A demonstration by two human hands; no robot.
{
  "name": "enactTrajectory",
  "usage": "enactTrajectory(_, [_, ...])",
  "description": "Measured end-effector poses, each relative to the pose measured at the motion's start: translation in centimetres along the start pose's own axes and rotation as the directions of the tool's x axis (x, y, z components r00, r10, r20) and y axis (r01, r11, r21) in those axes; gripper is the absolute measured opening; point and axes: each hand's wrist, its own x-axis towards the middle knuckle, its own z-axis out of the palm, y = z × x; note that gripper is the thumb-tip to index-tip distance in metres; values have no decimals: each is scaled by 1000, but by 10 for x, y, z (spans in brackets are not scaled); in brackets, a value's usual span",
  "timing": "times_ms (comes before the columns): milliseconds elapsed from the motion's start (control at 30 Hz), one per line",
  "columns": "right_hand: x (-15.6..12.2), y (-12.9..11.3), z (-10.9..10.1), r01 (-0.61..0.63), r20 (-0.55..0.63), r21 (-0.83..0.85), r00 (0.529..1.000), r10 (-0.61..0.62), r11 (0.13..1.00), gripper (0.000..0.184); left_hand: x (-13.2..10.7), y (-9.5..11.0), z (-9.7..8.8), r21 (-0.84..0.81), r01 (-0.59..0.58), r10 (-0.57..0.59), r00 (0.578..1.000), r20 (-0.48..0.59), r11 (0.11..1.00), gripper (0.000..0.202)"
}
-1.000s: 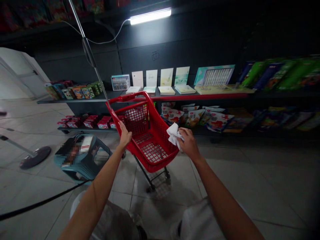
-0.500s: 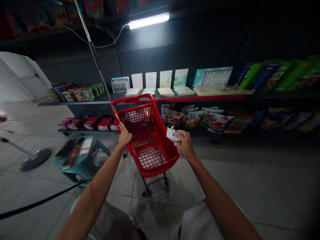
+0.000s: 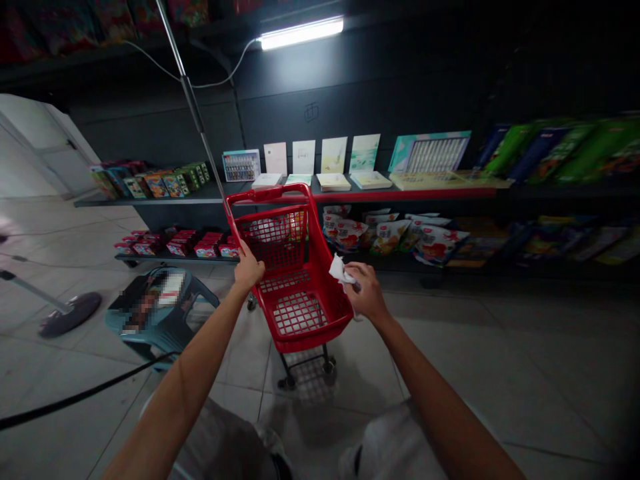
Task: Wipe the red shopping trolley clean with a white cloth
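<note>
A red shopping cart with a mesh basket and dark legs on castors stands in front of me on the tiled floor. My left hand is closed around the cart's left rim. At the right rim, my right hand pinches a crumpled white tissue, which lies against or just beside the outer side of the basket; whether it touches is hard to tell. The basket holds nothing that I can see.
Behind the cart runs a shelf with boxes, books and bagged goods. A blue-grey stool carrying blurred-out items stands left, near a pole stand's round base. A black strap crosses the lower left. A lit tube lamp hangs above.
The near end of the cart has swung slightly to the left. My right hand and the tissue have shifted a little left along the rim, while my left hand keeps its hold.
</note>
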Motion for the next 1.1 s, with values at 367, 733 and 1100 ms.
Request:
enactTrajectory(367, [1, -17, 0, 121, -7, 117, 993, -121, 986, 7, 0, 6, 5, 135, 48, -40, 997, -60, 990, 104])
enactTrajectory(733, [-2, -30, 0, 21, -72, 145, 997, -11, 989, 34, -1, 2, 5, 81, 8, -2, 998, -70, 997, 100])
enactTrajectory(1100, [-2, -7, 15, -126, 116, 216, 988, 103, 968, 36, 2, -1, 8, 36, 21, -18, 997, -69, 999, 98])
